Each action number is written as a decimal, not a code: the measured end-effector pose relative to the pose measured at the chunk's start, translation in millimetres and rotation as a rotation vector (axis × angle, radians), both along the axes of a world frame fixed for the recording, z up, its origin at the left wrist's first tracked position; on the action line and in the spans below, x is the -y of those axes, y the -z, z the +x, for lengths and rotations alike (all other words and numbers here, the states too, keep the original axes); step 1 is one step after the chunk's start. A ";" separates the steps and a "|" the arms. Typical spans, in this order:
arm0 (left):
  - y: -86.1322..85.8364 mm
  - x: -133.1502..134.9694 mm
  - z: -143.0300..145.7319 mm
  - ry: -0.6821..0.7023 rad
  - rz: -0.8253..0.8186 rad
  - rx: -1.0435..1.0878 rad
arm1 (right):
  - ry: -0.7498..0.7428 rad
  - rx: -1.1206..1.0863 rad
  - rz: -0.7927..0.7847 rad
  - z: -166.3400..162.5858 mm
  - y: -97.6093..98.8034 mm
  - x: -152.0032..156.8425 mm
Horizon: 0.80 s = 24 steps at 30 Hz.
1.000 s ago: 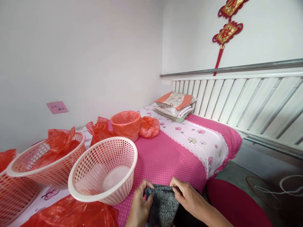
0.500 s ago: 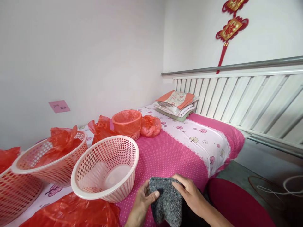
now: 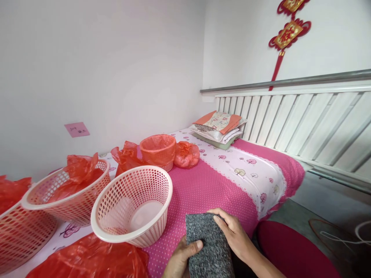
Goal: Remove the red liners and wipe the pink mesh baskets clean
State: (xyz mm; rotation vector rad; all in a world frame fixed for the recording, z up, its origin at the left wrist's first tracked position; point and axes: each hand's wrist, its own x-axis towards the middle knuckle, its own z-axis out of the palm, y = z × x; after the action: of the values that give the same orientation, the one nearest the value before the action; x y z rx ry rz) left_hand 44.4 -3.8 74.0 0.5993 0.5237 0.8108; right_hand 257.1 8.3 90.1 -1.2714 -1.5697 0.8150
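Observation:
A speckled grey knitted cloth lies flattened at the near edge of the pink dotted bed sheet. My left hand grips its left edge with the thumb on top. My right hand rests on its upper right corner, fingers curled over the edge. An empty cream perforated basket stands just left of the cloth.
More baskets with red plastic bags sit to the left, and a lined basket stands further back. Folded bedding lies by a white slatted rail. A dark red stool is on my right.
The grey cloth was bunched between both hands; it is now smoothed into a flat rectangle. My left hand slid lower along its left edge, and the view shifted slightly.

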 end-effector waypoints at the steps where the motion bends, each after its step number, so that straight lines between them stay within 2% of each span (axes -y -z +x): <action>1: 0.6 -0.1 1.5 -0.004 0.000 -0.008 | -0.007 0.031 0.037 1.0 0.0 -0.4; 4: 5.2 -2.7 7.0 -0.054 0.069 -0.062 | -0.067 0.162 0.177 5.9 1.8 -1.4; 6: 14.1 -4.8 10.3 -0.103 0.147 -0.149 | -0.055 0.214 0.249 8.2 6.1 -2.3; 8: 28.9 -6.5 11.8 -0.194 0.244 -0.279 | 0.070 0.175 0.295 7.4 12.9 -2.8; 10: 46.9 -8.1 10.5 -0.324 0.356 -0.421 | 0.219 0.044 0.271 1.8 19.9 -1.6; 11: 55.4 -9.1 8.9 -0.387 0.423 -0.492 | 0.257 -0.046 0.210 -3.1 22.4 0.0; 13: 68.6 -12.0 4.3 -0.456 0.617 -0.643 | 0.219 -0.276 -0.011 -15.9 24.2 5.1; 15: 74.7 -15.2 0.3 -0.452 0.892 -0.814 | 0.072 -0.548 -0.268 -30.4 22.5 11.3; 17: 74.8 -17.5 -0.6 -0.382 1.214 -0.975 | -0.079 -0.785 -0.458 -42.4 20.6 16.4; 19: 72.1 -17.7 2.2 -0.261 1.468 -1.104 | -0.140 -0.910 -0.557 -48.7 22.3 18.9; 20: 70.7 -17.0 4.5 -0.195 1.545 -1.144 | -0.130 -0.934 -0.587 -49.3 25.0 19.0; 22: 69.8 -14.5 9.1 -0.103 1.614 -1.164 | -0.056 -0.951 -0.611 -45.5 32.6 16.5; 24: 72.2 -10.1 12.4 -0.096 1.656 -1.113 | 0.047 -0.965 -0.602 -35.5 38.1 10.5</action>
State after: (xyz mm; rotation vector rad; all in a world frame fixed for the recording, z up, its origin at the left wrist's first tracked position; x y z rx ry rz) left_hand 56.8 6.2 1.8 2.6523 0.7942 0.8202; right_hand 221.6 -2.2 52.0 -1.0228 -0.5235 1.6325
